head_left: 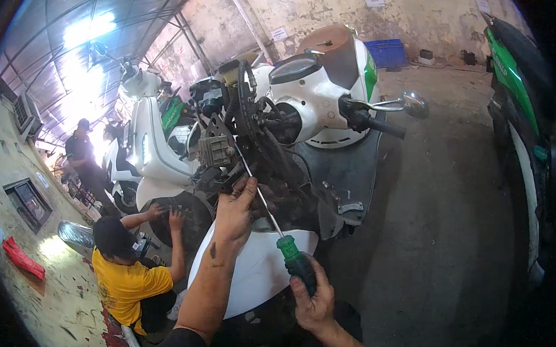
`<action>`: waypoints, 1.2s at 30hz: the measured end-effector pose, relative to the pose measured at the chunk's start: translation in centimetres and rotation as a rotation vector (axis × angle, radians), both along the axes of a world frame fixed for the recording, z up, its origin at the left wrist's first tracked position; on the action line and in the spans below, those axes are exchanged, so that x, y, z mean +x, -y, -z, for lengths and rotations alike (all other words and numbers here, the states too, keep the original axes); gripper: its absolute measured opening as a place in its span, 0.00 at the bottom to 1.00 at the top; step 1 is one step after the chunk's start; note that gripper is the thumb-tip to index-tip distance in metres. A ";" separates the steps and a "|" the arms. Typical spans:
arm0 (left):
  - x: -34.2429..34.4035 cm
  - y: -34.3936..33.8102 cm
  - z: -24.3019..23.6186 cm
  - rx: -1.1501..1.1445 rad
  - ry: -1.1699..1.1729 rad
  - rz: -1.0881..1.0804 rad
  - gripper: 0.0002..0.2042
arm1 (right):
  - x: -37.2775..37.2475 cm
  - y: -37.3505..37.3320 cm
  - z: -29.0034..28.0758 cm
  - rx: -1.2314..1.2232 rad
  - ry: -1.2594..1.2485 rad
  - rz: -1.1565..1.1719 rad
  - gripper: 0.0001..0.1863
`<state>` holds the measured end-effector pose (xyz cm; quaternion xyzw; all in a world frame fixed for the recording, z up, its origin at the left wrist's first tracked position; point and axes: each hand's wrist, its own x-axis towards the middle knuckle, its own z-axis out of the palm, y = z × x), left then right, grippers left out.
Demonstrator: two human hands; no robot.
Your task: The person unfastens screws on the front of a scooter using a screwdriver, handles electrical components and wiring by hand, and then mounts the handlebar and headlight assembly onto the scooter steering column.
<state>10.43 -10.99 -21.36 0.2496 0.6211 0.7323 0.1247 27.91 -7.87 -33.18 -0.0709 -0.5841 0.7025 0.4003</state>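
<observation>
My right hand (313, 299) is closed round the green-and-black handle of a long screwdriver (296, 261). Its thin metal shaft slants up and left into the stripped front of a white scooter (322, 95). Partway along the shaft, my left hand (234, 212) is closed, thumb and fingers pinching it. Just above those fingers sits a grey finned metal part (215, 151), with black hoses and cables (250, 110) bundled beside it. The screwdriver's tip is lost among these parts. Below my hands is the scooter's white front fender (255, 272).
On the left a person in a yellow shirt (131, 279) crouches, both hands at a wheel (186, 219) of another white scooter (155, 149). Another person (83, 156) stands farther back. A green-and-black scooter (512, 78) is at the right edge. A blue crate (385, 53) lies by the wall.
</observation>
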 end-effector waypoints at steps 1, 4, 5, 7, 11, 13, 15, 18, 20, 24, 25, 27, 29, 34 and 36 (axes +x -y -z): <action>0.1 0.0 -0.2 0.003 0.000 0.005 0.12 | -0.1 0.1 0.1 0.005 -0.024 0.023 0.28; 0.1 -0.2 -0.4 -0.003 -0.005 0.029 0.11 | -0.2 0.1 2.6 -0.828 -0.084 -0.613 0.31; 0.1 -0.2 -0.4 0.019 0.001 0.073 0.11 | -0.2 0.0 2.7 -0.830 -0.081 -0.612 0.31; 0.2 -0.4 -0.2 0.042 0.009 0.123 0.11 | -0.2 -0.4 2.6 -0.674 0.010 -0.558 0.34; -0.3 0.2 0.1 0.037 0.019 0.031 0.10 | 1.0 -1.3 -0.4 0.596 0.082 0.458 0.20; -0.2 0.2 0.0 0.023 0.021 0.011 0.10 | 0.5 -0.7 -0.3 0.572 0.076 0.492 0.15; 0.2 0.0 -0.3 0.057 0.047 0.036 0.10 | 0.0 -0.7 0.2 -0.008 0.125 0.119 0.16; -0.4 -0.1 0.3 0.079 0.070 0.086 0.11 | -1.7 -0.3 1.2 -0.581 0.068 -0.111 0.19; -0.1 -0.2 0.2 0.071 0.059 0.054 0.11 | -1.7 -0.6 1.7 -0.443 0.079 0.093 0.21; -0.2 -0.1 -0.1 0.083 0.030 0.023 0.12 | 1.1 -1.4 -1.2 0.748 0.170 0.595 0.22; -0.1 -0.2 -0.3 0.081 0.026 0.014 0.12 | 0.8 -1.1 -1.0 0.749 0.171 0.593 0.22; 0.2 -0.5 -0.2 0.104 0.058 0.030 0.12 | 0.6 -0.2 -0.7 -0.005 0.168 0.112 0.24; 0.1 -0.5 -0.2 0.125 0.090 0.042 0.12 | -0.4 0.0 0.5 -0.543 0.155 -0.174 0.26; -0.6 0.1 0.0 0.100 0.053 0.055 0.09 | -0.2 -1.2 0.2 -0.326 0.055 0.111 0.28; -0.3 0.0 0.0 0.091 0.048 0.042 0.11 | -0.1 -1.6 0.3 0.476 0.049 0.624 0.28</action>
